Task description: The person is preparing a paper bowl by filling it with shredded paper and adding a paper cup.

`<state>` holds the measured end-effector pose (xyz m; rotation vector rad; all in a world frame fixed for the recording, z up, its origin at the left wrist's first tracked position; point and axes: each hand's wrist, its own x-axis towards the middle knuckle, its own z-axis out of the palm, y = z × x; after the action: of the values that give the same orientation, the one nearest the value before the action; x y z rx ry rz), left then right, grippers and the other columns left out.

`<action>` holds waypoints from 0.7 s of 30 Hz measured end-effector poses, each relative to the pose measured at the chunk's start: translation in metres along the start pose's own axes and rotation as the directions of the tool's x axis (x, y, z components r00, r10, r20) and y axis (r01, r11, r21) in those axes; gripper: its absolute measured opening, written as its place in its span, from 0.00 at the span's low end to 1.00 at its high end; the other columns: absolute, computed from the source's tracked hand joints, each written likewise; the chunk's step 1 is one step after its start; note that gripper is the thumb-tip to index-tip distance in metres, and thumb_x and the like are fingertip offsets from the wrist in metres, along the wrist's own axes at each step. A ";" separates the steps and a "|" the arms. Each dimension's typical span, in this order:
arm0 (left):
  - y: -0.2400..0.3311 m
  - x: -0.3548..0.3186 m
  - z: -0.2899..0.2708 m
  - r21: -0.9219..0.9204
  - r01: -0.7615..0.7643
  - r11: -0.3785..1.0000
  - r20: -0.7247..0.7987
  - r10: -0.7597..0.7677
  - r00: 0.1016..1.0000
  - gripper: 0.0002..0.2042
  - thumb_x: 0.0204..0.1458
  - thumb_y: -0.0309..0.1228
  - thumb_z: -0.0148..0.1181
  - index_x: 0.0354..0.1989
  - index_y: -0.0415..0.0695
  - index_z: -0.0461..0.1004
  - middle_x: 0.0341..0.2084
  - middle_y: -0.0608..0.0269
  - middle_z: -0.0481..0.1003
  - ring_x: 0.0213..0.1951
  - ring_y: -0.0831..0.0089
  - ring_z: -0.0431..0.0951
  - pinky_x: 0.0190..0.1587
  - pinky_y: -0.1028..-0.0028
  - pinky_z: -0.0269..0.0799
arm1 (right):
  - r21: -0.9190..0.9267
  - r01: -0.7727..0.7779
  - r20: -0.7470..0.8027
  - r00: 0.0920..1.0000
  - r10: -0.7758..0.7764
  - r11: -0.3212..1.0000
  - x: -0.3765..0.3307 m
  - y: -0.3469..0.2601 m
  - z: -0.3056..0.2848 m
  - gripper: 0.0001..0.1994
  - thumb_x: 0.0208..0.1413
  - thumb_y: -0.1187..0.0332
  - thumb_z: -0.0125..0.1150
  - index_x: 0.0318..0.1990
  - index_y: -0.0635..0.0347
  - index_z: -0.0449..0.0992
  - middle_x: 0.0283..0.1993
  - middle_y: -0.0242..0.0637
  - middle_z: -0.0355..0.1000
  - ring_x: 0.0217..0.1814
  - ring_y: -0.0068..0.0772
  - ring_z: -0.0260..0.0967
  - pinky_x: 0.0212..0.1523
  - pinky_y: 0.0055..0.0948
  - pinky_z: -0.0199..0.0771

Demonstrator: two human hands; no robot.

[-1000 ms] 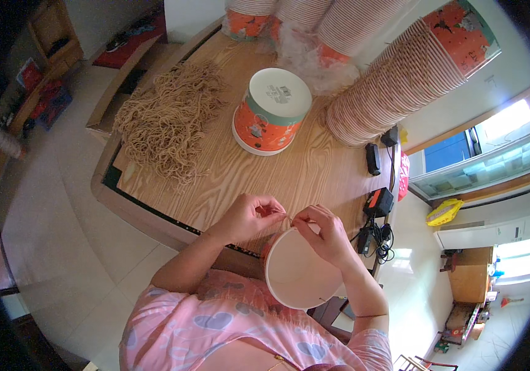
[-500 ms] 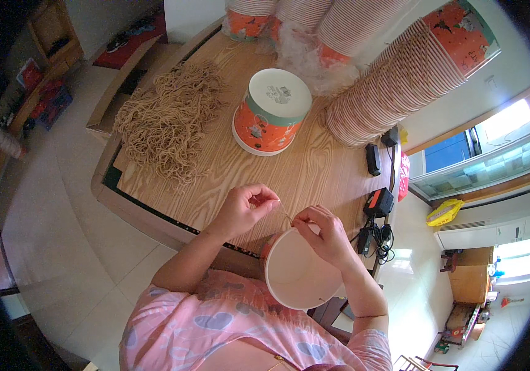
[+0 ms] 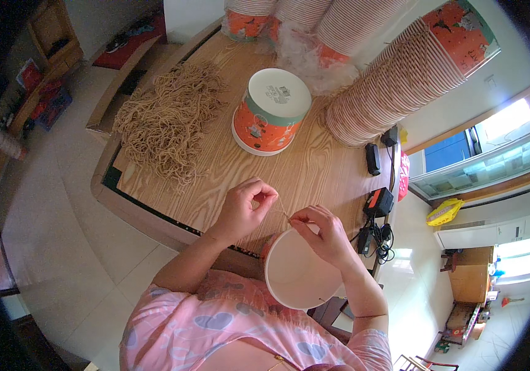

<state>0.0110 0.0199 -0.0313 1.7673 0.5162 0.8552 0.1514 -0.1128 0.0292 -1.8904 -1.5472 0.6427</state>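
Observation:
My left hand (image 3: 247, 209) pinches a thin tan cord (image 3: 283, 208) above the table's near edge. The cord runs to the rim of a paper bucket (image 3: 299, 281), white inside, which is tilted with its mouth toward me. At that rim my right hand (image 3: 322, 230) has its fingertips closed on the cord. A small bit of cord shows on the opposite side of the rim. Beyond my hands, an orange and green bucket (image 3: 268, 133) stands upside down with its white base up. To its left lies a loose heap of tan cords (image 3: 169, 120).
A tall leaning stack of nested buckets (image 3: 394, 83), draped with cords, is at the back right. More stacks (image 3: 357, 25) stand behind crumpled clear plastic (image 3: 308, 55). Black adapters (image 3: 378, 201) and coiled cables (image 3: 379, 241) lie along the table's right edge.
My left hand has lifted slightly, away from me, drawing the cord with it. My right fingertips have shifted a little left at the rim. The bucket keeps nearly the same position.

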 end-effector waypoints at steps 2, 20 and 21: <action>0.002 0.001 0.001 0.010 -0.006 1.000 -0.002 0.006 1.000 0.01 0.47 0.22 0.58 0.27 0.39 0.72 0.24 0.62 0.73 0.28 0.74 0.73 0.32 0.77 0.69 | -0.024 0.011 0.012 1.000 -0.011 1.000 0.000 0.000 -0.001 0.07 0.52 0.68 0.57 0.33 0.62 0.75 0.32 0.40 0.72 0.36 0.41 0.69 0.38 0.33 0.69; -0.005 0.009 -0.002 -0.251 0.050 0.967 0.089 -0.029 0.996 0.09 0.51 0.28 0.58 0.40 0.41 0.74 0.30 0.64 0.76 0.31 0.76 0.75 0.34 0.77 0.70 | 0.186 -0.159 0.130 0.982 0.136 0.970 0.013 0.005 -0.006 0.07 0.54 0.71 0.55 0.33 0.67 0.73 0.30 0.39 0.73 0.34 0.27 0.71 0.39 0.28 0.72; -0.005 0.009 -0.002 -0.250 0.051 0.967 0.089 -0.030 0.996 0.09 0.51 0.28 0.58 0.40 0.41 0.74 0.30 0.64 0.76 0.31 0.76 0.75 0.34 0.77 0.70 | 0.185 -0.165 0.130 0.981 0.142 0.969 0.013 0.004 -0.006 0.07 0.54 0.71 0.55 0.33 0.68 0.73 0.30 0.39 0.73 0.34 0.26 0.71 0.39 0.28 0.72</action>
<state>0.0157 0.0294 -0.0324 1.5467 0.3691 0.7775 0.1611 -0.1016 0.0304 -1.8635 -1.3601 0.9536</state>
